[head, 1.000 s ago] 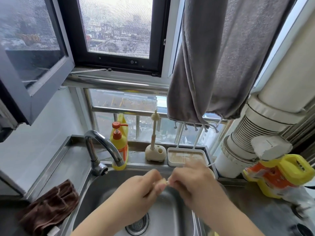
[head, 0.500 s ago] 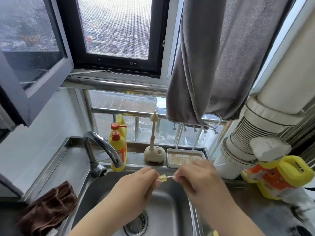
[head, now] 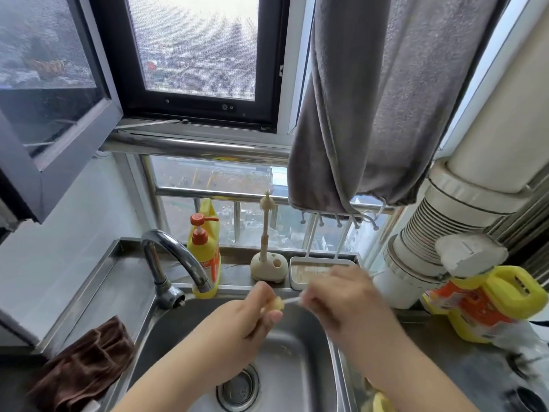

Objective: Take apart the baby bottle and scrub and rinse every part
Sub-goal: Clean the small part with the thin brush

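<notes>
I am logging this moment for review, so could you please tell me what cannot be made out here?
Head view only:
- Small pale yellow bottle part: mostly hidden by the left hand; which part is unclear.
- Thin white brush stem: its handle is inside the blurred right hand.
- Yellow object: cut off by the bottom edge.
- Steel tap: no visible water; flow unclear.

I see both hands over the sink [head: 300, 364], the left hand [head: 237, 325] left of the right hand [head: 341, 301], a small part [head: 276, 303] between them. The faucet [head: 175, 257] stands behind-left, the soap bottle [head: 205, 251] beside it, the brush stand [head: 269, 267] and tray [head: 312, 267] further right. A cloth [head: 83, 367] lies on the table left of the sink.
</notes>
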Action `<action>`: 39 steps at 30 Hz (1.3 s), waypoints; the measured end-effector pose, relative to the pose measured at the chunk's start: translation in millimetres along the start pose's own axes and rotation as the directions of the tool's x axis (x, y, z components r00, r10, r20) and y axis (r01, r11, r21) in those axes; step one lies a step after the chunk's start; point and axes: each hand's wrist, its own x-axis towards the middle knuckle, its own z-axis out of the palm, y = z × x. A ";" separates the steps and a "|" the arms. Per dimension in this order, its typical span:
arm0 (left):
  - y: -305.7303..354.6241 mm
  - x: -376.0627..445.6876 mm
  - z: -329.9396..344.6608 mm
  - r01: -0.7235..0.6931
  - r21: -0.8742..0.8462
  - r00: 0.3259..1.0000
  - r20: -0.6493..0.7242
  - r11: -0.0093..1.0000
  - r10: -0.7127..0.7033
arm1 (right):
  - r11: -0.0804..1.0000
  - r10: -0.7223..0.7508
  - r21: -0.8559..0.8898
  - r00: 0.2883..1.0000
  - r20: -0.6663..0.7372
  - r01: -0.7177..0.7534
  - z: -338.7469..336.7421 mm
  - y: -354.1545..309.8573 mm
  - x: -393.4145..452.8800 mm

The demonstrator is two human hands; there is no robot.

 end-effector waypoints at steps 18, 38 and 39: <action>-23.9 3.5 7.5 -0.063 -0.089 0.989 -0.140 0.994 0.050 | 0.998 0.043 0.049 0.998 0.054 -0.046 5.7 5.6 -1.2; -21.0 0.0 0.4 0.019 -0.516 0.998 -0.044 0.856 -0.049 | 0.971 0.144 0.177 0.985 0.092 -0.159 7.4 1.1 -5.1; -19.2 -0.6 -3.1 0.042 -0.647 0.995 -0.041 0.761 -0.089 | 0.958 0.184 0.203 0.978 0.103 -0.202 7.7 1.4 -6.8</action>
